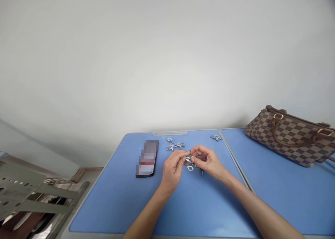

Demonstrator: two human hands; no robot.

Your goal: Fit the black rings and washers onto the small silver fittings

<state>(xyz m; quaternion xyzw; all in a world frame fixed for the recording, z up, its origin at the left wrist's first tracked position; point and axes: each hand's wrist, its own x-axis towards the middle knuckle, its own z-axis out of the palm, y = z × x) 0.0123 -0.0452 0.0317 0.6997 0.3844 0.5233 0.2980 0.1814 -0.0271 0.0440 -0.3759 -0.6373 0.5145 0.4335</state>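
Hands met above a blue desktop [112,204], the left hand [172,167] and the right hand [208,162] both pinching a small zinc-coloured metal fitting [190,158] between their fingertips. The grip was closed on it from both sides, and the fingers hid much of its shape, so it could not be told whether it was joined to another piece. Much lay unhandled around that fitting: three similar fittings [179,145] sat loose beyond it, a fourth [216,137] lay farther off to the right, and a flat oval-holed plate [190,168] and a slim dark-tipped bolt [202,172] lay just below it. A pixelated dark-edged block [147,158] lay well left of the fitting, and a checked brown handbag [288,136] sat far to its right on a second blue desktop [288,200].
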